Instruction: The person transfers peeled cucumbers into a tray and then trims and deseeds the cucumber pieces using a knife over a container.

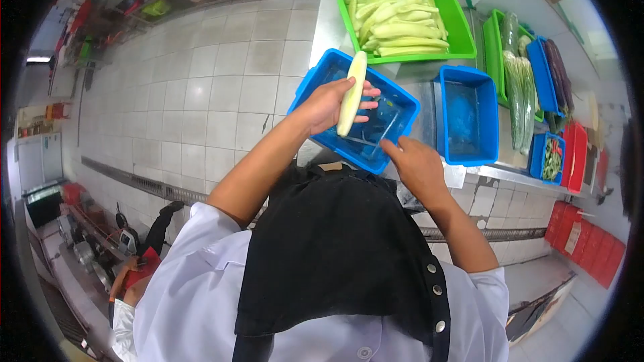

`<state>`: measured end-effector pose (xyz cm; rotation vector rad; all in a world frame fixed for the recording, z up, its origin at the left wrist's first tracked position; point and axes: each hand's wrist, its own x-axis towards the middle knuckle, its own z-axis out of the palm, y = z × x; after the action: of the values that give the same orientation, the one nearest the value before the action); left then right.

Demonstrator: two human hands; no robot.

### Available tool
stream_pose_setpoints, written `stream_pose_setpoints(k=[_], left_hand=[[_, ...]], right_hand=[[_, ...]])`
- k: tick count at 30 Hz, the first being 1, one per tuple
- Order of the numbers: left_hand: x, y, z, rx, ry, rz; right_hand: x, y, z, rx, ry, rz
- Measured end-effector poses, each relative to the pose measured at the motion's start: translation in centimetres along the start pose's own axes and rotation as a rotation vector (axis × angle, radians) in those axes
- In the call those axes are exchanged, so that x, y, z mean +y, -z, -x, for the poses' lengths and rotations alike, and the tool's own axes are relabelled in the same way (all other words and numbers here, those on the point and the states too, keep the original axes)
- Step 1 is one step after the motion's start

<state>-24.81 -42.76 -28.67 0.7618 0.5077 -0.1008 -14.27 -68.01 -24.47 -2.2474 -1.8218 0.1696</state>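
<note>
Pale-green gourd in my left hand, over the blue bin

Clock centred on the bin, 12 straight ahead of me.

Left hand [329,104]: has the pale gourd [353,97] laid across the palm, thumb over the top, fingers stretched out past its far side. Partly closed, light hold. Gourd runs roughly 12:30 to 6:30, its 12:30 end reaching towards the bin's far rim.

Right hand [419,167]: at the bin's 4–5 o'clock corner, thumb and forefinger close together, the other fingers hidden. A thin pale line shows near the fingertips; cannot tell if it's a tool or if I have hold of anything.

Blue bin [404,94]: under both hands, set at an angle, small scraps inside, too blurred to name.

1 o'clock, next to the bin: green tub [463,30], heaped with more pale gourds [402,23].

3 o'clock: second blue bin [471,151], contents unclear.

Between 2 and 3, further out: green crate [495,53] with a long leafy bundle [521,97]; dark purple vegetables [557,74] just beyond.

3:30: small blue tub [535,156] of green and red pieces, red bin [575,157] beside it.

6 o'clock: my black apron [329,248].

8 o'clock, well apart: another person [137,268], partly visible.

9 to 11: tiled floor [221,94].
</note>
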Motion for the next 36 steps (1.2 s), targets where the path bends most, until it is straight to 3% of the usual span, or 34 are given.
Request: stream_pose_setpoints(k=[3, 7, 12, 14, 15, 17, 18, 19, 21, 22, 24, 26, 27, 30, 31, 33, 35, 36], left_hand=[[-0.2, 0.5, -0.2, 0.024, -0.022, 0.04], [-1.1, 1.1, -0.6, 0.0, -0.037, 0.073], [-1.9, 2.3, -1.3, 0.039, -0.134, 0.156], [-2.0, 2.4, -1.2, 0.077, -0.241, 0.145], [-1.8, 1.9, -0.7, 0.124, -0.279, 0.132], [-2.6, 1.4, -0.8, 0.112, -0.377, 0.144], [-3.3, 1.1, -0.8, 0.079, -0.423, 0.163], [-4.2, 0.7, -1.0, 0.044, -0.465, 0.179], [-5.1, -0.7, -1.0, 0.023, -0.507, 0.205], [-5.0, -1.6, -0.1, 0.05, -0.507, 0.123], [-5.6, -1.7, -0.4, 0.07, -0.509, 0.033], [-7.3, -0.2, -2.0, 0.017, -0.674, -0.014], [-6.7, -0.4, -1.3, 0.01, -0.67, -0.016], [-3.7, -0.5, 2.4, -0.208, -0.245, 0.183], [-3.2, 0.5, 3.3, -0.386, -0.182, 0.33], [-1.7, 2.0, 5.2, -0.627, -0.041, 0.502], [-0.2, 1.4, 6.5, -0.607, 0.097, 0.559], [-0.5, 1.7, 6.3, -0.546, 0.165, 0.344]], right_hand=[[-0.1, 0.7, 0.1, -0.002, 0.047, -0.064], [0.1, 0.4, -1.8, 0.075, -0.09, -0.019], [0.7, -1.8, 0.5, -0.173, 0.025, 0.039], [1.9, -4.8, 1.7, 0.065, -0.027, -0.277], [2.4, -6.2, 1.7, 0.08, 0.005, -0.267], [3.3, -8.3, 0.8, 0.094, -0.32, -0.777], [2.4, -7.3, -0.9, -0.069, -0.723, -1.209], [1.1, -5.9, -2.5, -0.065, -0.706, -1.204], [-1.3, -4.0, -5.1, -0.091, -0.837, -1.606], [-1.7, -4.2, -5.8, -0.055, -0.842, -1.664], [-1.4, -5.3, -6.3, -0.05, -0.786, -1.641], [-1.3, -5.1, -6.3, -0.04, -0.737, -1.631], [-0.9, -4.9, -6.2, -0.032, -0.741, -1.632], [2.3, -4.3, -5.0, 0.03, -0.711, -1.613], [3.5, -3.7, -4.5, 0.063, -0.742, -1.617], [5.5, -2.1, -3.8, -0.153, -0.561, -1.547], [6.2, -0.4, -4.1, -0.273, -0.455, -1.256], [5.6, 0.4, -4.5, -0.295, -0.422, -1.203]])
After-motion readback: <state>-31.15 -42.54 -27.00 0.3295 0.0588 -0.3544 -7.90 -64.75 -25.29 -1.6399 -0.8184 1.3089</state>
